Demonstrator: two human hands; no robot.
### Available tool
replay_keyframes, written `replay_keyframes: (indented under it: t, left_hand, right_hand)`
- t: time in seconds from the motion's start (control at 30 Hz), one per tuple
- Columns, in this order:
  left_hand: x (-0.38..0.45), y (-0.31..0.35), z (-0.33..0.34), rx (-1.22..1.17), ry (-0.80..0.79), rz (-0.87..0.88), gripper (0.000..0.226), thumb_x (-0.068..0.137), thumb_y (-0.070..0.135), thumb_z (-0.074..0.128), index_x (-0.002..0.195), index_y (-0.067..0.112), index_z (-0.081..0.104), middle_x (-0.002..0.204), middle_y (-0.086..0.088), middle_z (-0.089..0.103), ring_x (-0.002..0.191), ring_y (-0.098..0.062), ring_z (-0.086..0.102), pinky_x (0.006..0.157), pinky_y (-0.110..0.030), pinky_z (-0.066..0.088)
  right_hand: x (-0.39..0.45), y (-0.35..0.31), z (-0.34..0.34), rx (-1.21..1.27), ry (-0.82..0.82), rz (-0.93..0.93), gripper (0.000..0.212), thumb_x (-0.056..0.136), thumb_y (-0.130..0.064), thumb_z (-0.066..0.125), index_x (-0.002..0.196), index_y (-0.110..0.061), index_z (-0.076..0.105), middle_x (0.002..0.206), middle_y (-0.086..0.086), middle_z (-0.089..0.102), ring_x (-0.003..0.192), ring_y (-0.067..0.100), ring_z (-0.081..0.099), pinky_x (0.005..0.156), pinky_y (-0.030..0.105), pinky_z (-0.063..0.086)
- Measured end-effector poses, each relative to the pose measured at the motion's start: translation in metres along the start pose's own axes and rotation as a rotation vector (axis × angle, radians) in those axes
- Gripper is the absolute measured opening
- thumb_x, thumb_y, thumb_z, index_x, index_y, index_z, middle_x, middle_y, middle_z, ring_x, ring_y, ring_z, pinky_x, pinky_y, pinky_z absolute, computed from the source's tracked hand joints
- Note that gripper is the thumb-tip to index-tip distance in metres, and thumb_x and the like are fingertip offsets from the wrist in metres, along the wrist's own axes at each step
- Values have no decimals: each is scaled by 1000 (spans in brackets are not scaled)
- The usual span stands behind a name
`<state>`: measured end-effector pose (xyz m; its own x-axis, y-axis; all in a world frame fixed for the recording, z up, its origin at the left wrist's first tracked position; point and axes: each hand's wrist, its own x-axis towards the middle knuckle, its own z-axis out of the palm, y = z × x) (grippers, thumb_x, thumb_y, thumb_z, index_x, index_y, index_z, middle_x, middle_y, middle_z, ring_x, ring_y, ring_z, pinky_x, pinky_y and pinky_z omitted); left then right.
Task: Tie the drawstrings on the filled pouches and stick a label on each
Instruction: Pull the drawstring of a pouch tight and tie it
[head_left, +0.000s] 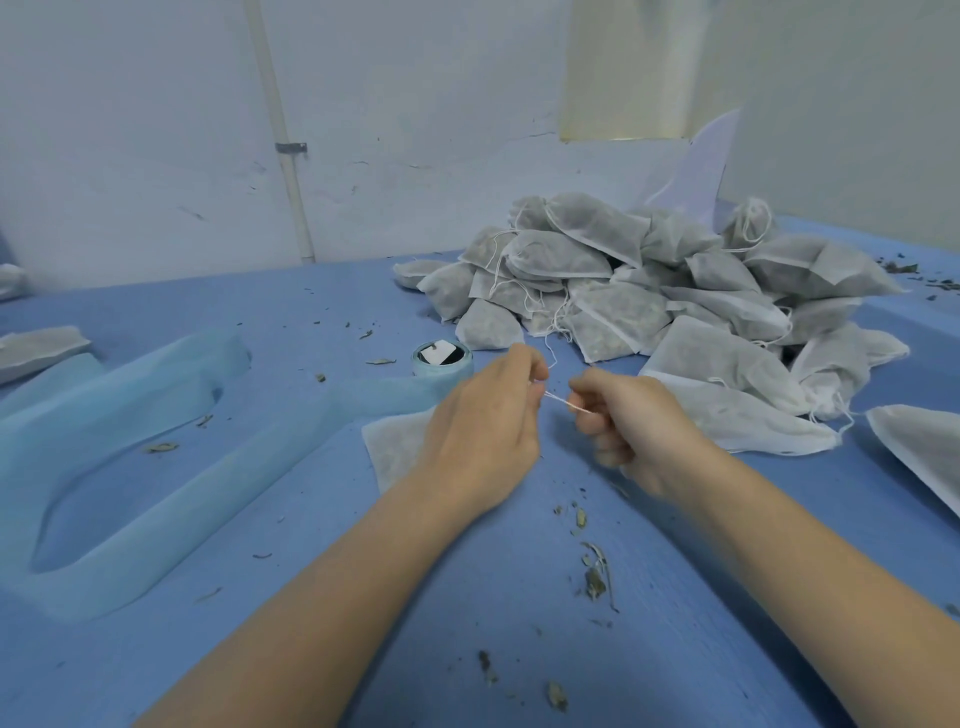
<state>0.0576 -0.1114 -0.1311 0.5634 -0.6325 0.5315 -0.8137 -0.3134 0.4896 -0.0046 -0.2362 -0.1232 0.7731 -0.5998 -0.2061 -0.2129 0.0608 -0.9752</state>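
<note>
Blue cloth-covered table fills most of the view, with a white wall behind it and a white pipe running down that wall. Long light-blue fabric strip snakes across the left half of the table and ends at a light-blue roll standing near the middle. Big heap of filled pouches, white mesh with grey-green contents, sits to the right and behind the hands; loose white strings hang off several of them. More pouches lie flat at the heap's near edge, and one pokes in at the right border. Left edge shows part of another pouch.

Left hand rests over a flat white pouch on the table, mostly hiding its top; the fingers are curled and pinch one end of the drawstring. Right hand, slightly blurred, is fisted and pinches the other end. The string runs taut between the two hands, which are close together but not touching. Cannot tell whether a knot is formed.

Dried leaf bits are scattered on the cloth near the forearms and around the heap.
</note>
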Motion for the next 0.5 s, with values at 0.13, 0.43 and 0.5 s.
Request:
replay_keyframes:
  t: [0.13, 0.43, 0.5]
  left_hand:
    - [0, -1, 0, -90, 78, 11, 6, 96, 17, 44, 100, 17, 49, 91, 2, 61, 84, -20, 56, 76, -39, 43]
    - [1, -4, 7, -421, 202, -241, 17, 88, 15, 62, 77, 26, 53, 77, 12, 64, 74, -11, 61, 73, -20, 44]
    - [1, -5, 8, -447, 209, -264, 12, 86, 17, 64, 77, 23, 58, 71, 17, 63, 74, -9, 61, 72, -19, 44]
  right_hand:
    - [-2, -2, -5, 346, -260, 192, 29, 83, -19, 50, 55, -13, 50, 40, -8, 25, 35, 6, 9, 35, 16, 8]
    - [-8, 4, 6, 900, -332, 20, 31, 69, -5, 43, 93, -4, 62, 45, -7, 28, 42, 9, 8, 36, 18, 11]
    - [-7, 6, 8, 835, -349, -18, 42, 68, -5, 44, 104, -8, 64, 48, -6, 29, 46, 9, 8, 37, 18, 12]
